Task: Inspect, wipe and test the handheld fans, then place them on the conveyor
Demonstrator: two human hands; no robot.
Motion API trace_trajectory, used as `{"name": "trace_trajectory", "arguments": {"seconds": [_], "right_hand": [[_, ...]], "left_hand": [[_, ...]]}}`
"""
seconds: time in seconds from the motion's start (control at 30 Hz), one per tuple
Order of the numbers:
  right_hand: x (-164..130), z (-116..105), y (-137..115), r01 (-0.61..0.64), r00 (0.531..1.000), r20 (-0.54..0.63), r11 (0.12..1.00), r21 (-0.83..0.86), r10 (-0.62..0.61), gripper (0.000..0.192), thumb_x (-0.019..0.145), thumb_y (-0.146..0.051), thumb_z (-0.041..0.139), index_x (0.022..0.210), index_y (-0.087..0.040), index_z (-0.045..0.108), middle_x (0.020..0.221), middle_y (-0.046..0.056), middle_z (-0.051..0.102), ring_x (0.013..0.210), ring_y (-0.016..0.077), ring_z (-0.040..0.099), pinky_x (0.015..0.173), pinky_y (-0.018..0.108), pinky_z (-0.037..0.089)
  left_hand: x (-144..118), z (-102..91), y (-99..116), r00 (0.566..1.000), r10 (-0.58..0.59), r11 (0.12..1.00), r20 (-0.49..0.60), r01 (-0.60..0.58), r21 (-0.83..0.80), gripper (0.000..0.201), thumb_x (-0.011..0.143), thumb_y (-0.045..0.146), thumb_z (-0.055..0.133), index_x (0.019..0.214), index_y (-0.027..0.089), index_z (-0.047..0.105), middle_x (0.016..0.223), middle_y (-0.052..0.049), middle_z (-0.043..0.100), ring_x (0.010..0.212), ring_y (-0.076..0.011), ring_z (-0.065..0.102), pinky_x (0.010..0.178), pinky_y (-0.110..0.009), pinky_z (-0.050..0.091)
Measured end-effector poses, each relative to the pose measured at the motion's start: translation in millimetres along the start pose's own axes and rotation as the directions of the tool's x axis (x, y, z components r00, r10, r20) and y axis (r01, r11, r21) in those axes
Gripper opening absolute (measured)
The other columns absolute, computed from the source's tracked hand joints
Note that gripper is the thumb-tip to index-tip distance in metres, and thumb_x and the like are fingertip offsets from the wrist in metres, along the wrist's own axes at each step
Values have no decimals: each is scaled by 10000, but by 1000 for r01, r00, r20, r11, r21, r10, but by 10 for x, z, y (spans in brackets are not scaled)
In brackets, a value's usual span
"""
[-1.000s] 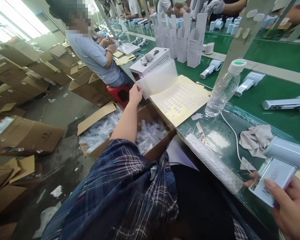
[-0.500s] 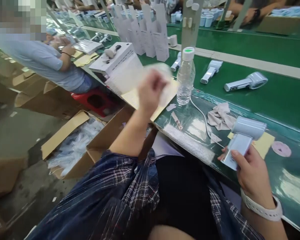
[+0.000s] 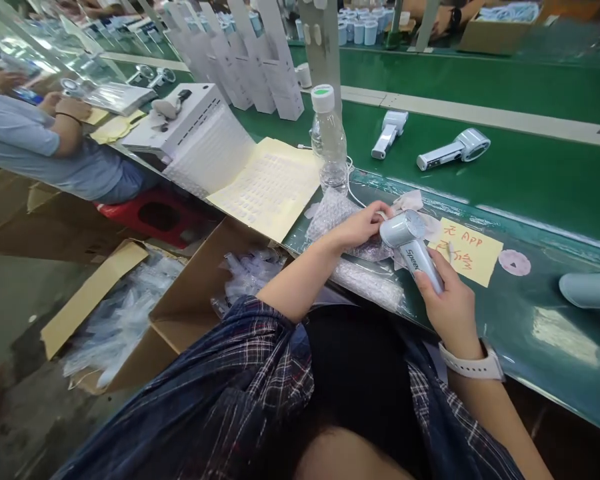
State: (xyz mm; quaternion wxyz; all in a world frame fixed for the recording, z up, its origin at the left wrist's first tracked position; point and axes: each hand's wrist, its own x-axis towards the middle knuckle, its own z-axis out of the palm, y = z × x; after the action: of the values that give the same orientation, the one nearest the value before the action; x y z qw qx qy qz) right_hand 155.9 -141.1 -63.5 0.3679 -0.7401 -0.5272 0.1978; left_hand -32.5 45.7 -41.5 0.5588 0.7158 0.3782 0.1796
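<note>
My left hand (image 3: 356, 228) is back from the sheet stack (image 3: 207, 150) w/ a bubble-wrap bag (image 3: 330, 212), fingers curled pinching its edge right at the head of the handheld fan (image 3: 410, 247). A sec ago the fan sat lower by the table edge; now my right hand (image 3: 447, 303) grips its handle, held over the green table (image 3: 530, 180) next to the yellow note (image 3: 466, 251), so I reckon bagging is next
</note>
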Motion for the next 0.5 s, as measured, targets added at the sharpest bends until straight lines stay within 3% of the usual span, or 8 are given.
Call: {"name": "trace_trajectory", "arguments": {"seconds": [0.1,0.17,0.27,0.37,0.43,0.5], "right_hand": [[112,37,33,99,994,51,992,-83,-95,608,1035,-622,566,1465,-239,758,1323,131,832,1077,341,789,890,420,612],[122,47,19,218,974,100,960,-175,-203,560,1065,-552,552,1471,-219,745,1247,140,834,1041,340,777,866,414,604],[45,52,-73,374,927,132,856,-357,-350,543,1122,-447,486,1522,-153,707,1035,164,780,906,336,726,766,418,574],[-14,7,-204,476,879,182,800,-366,-440,516,1149,-406,450,1540,-190,708,1035,164,749,933,326,708,790,423,577],[13,-75,-286,415,910,118,876,-246,-397,482,1126,-505,518,1440,-233,764,1054,151,771,952,321,722,826,435,595],[67,-194,-373,221,975,-25,974,-44,-222,490,1066,-639,584,1223,-229,802,931,125,768,798,289,700,708,407,582]], "left_hand": [[-63,-85,2,997,-57,963,-45,43,-265,414,1061,172,553,1461,224,464,831,63,535,625,-101,438,622,-258,364],[-117,-128,40,998,-15,947,-68,-7,-320,504,1042,157,571,1522,227,434,809,78,468,634,-105,411,625,-261,349],[-292,-139,197,987,146,989,-73,-147,-14,565,1040,139,503,1595,220,436,808,55,497,713,-144,492,715,-291,421],[-578,-78,443,955,280,876,92,-294,382,605,1046,126,436,1633,259,498,960,-20,668,900,-204,633,875,-343,485],[-755,-28,599,916,348,730,202,-400,555,602,1074,128,409,1647,264,534,1038,-58,721,998,-239,649,916,-363,472],[-859,20,716,883,403,589,240,-451,671,618,1091,104,378,1676,237,526,1028,-67,744,1011,-254,626,898,-375,444]]}}
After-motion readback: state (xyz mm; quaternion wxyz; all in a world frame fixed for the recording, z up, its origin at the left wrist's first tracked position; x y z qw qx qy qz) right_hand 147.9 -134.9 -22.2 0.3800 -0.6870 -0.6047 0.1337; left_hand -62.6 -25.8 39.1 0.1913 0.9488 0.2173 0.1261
